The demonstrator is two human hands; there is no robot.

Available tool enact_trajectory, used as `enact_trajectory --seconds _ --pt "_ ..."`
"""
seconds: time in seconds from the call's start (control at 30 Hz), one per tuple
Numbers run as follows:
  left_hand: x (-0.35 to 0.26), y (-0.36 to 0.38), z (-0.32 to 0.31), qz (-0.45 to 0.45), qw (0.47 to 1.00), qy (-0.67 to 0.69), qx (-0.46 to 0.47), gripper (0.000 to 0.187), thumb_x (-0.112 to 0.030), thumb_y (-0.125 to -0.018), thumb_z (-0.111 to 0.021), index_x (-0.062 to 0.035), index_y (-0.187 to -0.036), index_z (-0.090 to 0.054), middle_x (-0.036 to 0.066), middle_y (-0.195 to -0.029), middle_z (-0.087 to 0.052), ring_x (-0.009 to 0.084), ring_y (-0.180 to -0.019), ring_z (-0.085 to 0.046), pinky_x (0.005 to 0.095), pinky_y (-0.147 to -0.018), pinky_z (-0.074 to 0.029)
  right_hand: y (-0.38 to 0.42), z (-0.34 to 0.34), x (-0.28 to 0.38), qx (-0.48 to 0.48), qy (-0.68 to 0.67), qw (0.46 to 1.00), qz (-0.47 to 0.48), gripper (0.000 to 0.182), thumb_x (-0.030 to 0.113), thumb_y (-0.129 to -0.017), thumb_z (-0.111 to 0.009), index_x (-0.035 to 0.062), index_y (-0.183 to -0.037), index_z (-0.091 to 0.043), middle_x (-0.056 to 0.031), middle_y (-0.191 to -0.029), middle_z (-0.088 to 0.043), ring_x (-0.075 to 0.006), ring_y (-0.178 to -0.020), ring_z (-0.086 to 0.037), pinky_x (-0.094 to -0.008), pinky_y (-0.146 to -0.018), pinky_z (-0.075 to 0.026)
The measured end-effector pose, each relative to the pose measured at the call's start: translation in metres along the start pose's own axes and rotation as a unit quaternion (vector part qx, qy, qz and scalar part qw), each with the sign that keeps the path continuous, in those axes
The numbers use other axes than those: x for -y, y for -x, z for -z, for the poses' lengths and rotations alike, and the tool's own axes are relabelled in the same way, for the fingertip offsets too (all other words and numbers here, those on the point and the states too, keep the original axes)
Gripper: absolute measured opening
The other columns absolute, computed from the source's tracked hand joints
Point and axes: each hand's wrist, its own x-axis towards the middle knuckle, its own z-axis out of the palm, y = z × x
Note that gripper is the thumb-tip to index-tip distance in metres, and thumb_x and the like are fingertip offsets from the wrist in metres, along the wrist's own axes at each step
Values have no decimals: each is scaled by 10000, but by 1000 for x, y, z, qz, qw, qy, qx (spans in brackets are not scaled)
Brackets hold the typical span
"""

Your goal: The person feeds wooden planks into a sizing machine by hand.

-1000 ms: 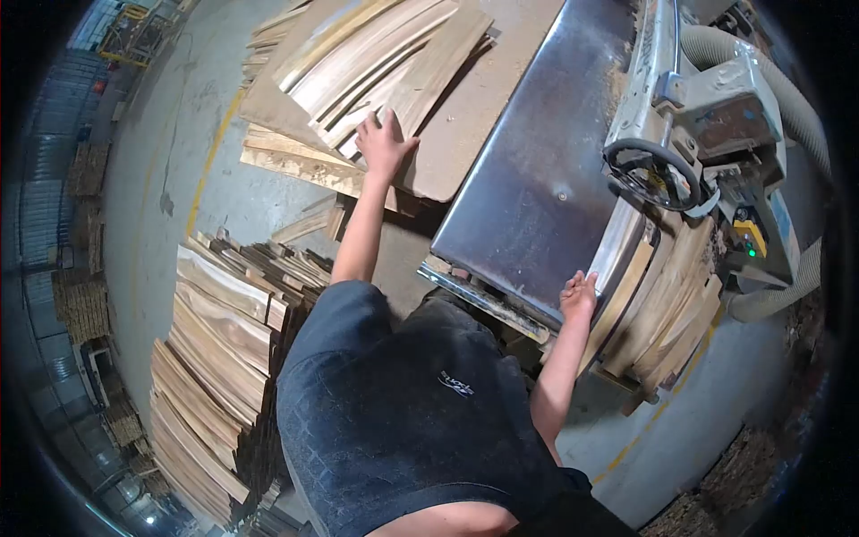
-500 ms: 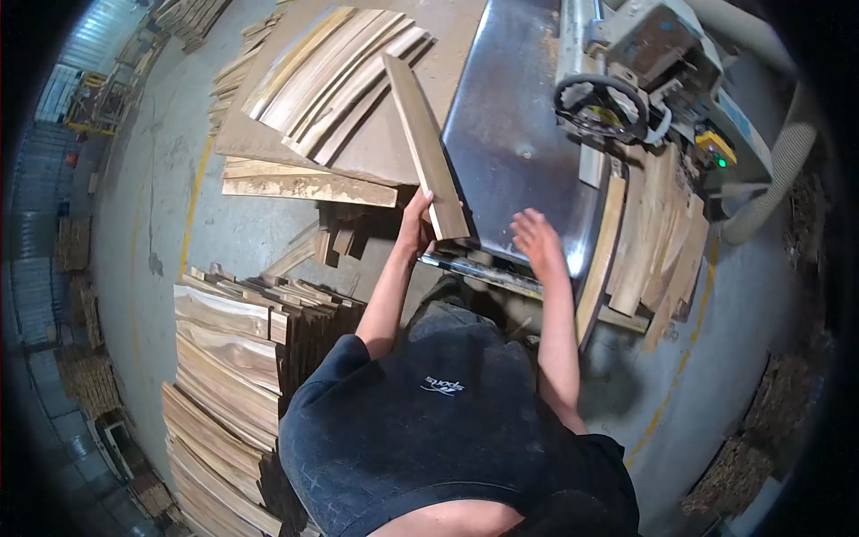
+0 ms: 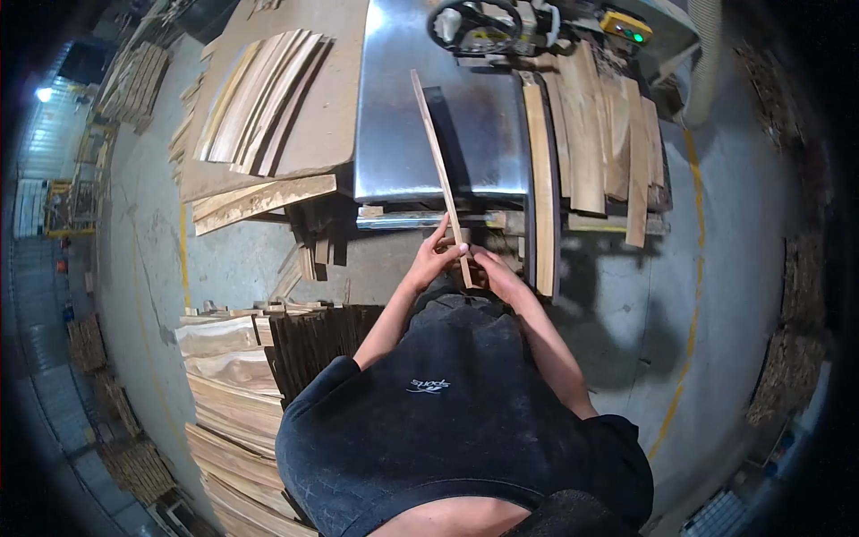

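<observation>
A long thin wooden board (image 3: 436, 154) stands on its edge, running from my hands up over the steel machine table (image 3: 394, 134). My left hand (image 3: 436, 255) grips its near end from the left. My right hand (image 3: 491, 268) holds the same end from the right. Both hands meet just in front of the table's near edge. I wear a dark T-shirt.
Cut boards (image 3: 591, 134) lie stacked along the table's right side. A handwheel (image 3: 474, 25) and a machine head with a green light (image 3: 636, 36) sit at the far end. Curved boards (image 3: 255, 98) rest on a panel at left. Stacked planks (image 3: 233, 394) stand at lower left.
My left hand carried the board from the left pile to the table and turned it on edge. My right hand moved in and took hold of its near end. The view swung left.
</observation>
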Motion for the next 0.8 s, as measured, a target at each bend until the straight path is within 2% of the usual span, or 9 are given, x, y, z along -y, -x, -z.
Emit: enact_trajectory --seconds 0.17,0.23,0.27,0.3,0.37,0.47,0.6,0.7,0.8 --pt "15 -8 -31 28 998 -48 3 962 -265 -831 -789 -176 -1565 -172 175 -1275 -593 208 -1056 -623 314 -836 -548 46 -5 -2 -25 -25 999 22 493 485 -1011 -460 124 -1342 -517 -42 -1185 -613 -149 -1073 -594 -345 -866 -490" --pt "29 -22 -31 -50 962 -261 -61 1022 -308 -793 -822 -51 -1547 -182 207 -1304 -554 182 -1107 -593 328 -841 -543 40 10 -11 -11 -48 999 11 532 510 -1006 -453 111 -1354 -504 -49 -1197 -610 -168 -1080 -596 -375 -892 -486" --pt "35 -27 -30 -50 895 -424 -129 1091 -305 -737 -866 16 -1527 -186 208 -1214 -615 152 -1033 -626 295 -832 -534 40 11 -11 -23 -165 986 5 544 516 -1009 -435 102 -1357 -497 -53 -1204 -608 -180 -1088 -596 -382 -898 -487" --pt "54 -33 -24 -187 922 -297 -163 1051 -295 -772 -840 6 -1531 -178 172 -1086 -677 147 -942 -647 282 -815 -527 40 11 -11 -35 -280 959 -1 556 522 -1013 -416 94 -1361 -490 -57 -1210 -606 -191 -1095 -596 -388 -905 -488" --pt "69 -47 -4 -81 966 -208 -130 924 -282 -759 -829 -45 -1500 -330 174 -970 -659 178 -758 -612 331 -663 -507 27 20 -26 -20 -281 958 53 505 438 -1017 -469 91 -1384 -466 -72 -1235 -595 -206 -1091 -607 -403 -881 -518" --pt "44 -37 -14 -93 943 -292 -130 798 -208 -782 -798 -24 -1454 -408 159 -910 -643 166 -727 -598 325 -649 -501 22 23 -41 -107 -81 979 155 503 262 -985 -584 112 -1439 -427 -56 -1272 -585 -178 -1056 -633 -364 -837 -558" --pt "29 -28 -30 -244 877 -384 -157 669 -155 -792 -767 -22 -1391 -499 142 -799 -595 221 -665 -577 325 -641 -493 24 17 -37 -140 -119 971 151 582 255 -970 -608 129 -1488 -372 -54 -1269 -577 -180 -1101 -601 -423 -885 -533" --pt "19 -28 -30 -234 875 -391 -162 594 -167 -796 -761 -37 -1342 -564 128 -755 -575 180 -654 -554 311 -642 -483 14 24 -43 -167 -91 970 150 598 256 -974 -600 107 -1500 -357 -90 -1302 -564 -219 -1174 -563 -418 -947 -495" --pt "14 -29 -42 -265 851 -383 -244 494 -147 -777 -766 -39 -1244 -648 129 -747 -583 197 -652 -576 318 -632 -491 13 26 -43 -234 418 803 355 496 216 -942 -598 -35 -1356 -494 -207 -1347 -516 -333 -1263 -488 -391 -1045 -394"
